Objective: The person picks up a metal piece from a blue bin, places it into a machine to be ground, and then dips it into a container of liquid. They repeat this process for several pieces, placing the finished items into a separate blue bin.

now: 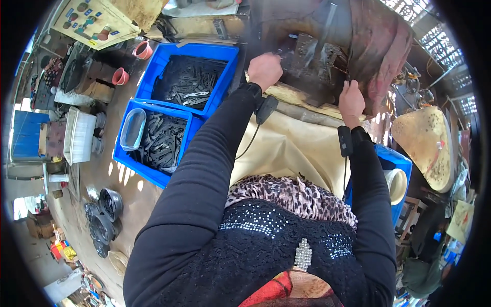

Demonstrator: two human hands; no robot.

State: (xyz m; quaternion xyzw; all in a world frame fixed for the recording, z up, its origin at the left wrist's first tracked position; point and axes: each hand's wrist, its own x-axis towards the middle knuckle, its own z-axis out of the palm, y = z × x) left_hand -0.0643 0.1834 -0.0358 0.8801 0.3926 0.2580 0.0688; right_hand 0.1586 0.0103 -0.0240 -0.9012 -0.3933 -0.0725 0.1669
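My left hand [265, 70] is closed at the left side of a dark, wet-looking machine opening [312, 61]. Whatever its fingers hold, if anything, is hidden. On the right, my right hand [352, 100] has its fingers pinched together beside a draped reddish-brown cloth [376, 48]; what is in the pinch is too small to make out. Between the hands runs a worn pale ledge [302, 97] along the front of the opening. Inside it, a metal block [319, 56] stands under an upright metal bar [329, 25], blurred by spray or mist.
Two blue crates [146, 71] of dark flat metal parts stand at left, a clear plastic tub [133, 129] on the nearer one. Another blue crate [404, 158] is by my right forearm. A control panel [92, 23] is at upper left; a yellowish sheet [276, 148] covers my lap.
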